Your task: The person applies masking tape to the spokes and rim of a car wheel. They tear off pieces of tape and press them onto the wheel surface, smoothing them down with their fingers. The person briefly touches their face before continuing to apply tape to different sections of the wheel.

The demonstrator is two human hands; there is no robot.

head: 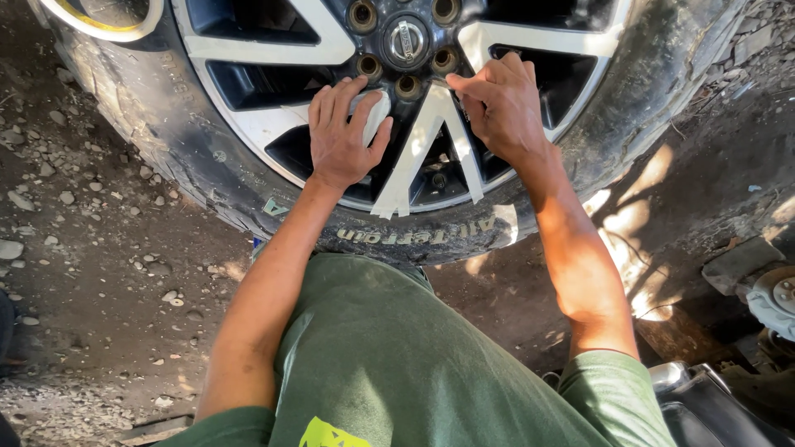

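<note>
A car wheel lies flat on the dirt ground, its black tyre (166, 116) around a silver and black alloy rim (257, 45) with empty lug holes around the hub cap (406, 41). White masking tape covers the spokes (418, 145). My left hand (344, 136) is wrapped over a roll of white tape (374, 112) pressed on a spoke. My right hand (501, 103) rests on the rim next to the hub, fingers bent and pressing tape onto a spoke near the lug holes.
Dirt ground with small stones (74, 190) spreads left of the wheel. A brake disc hub (778, 298) shows at the right edge, and a dark metal object (704, 406) sits at the bottom right. My green shirt (397, 364) fills the foreground.
</note>
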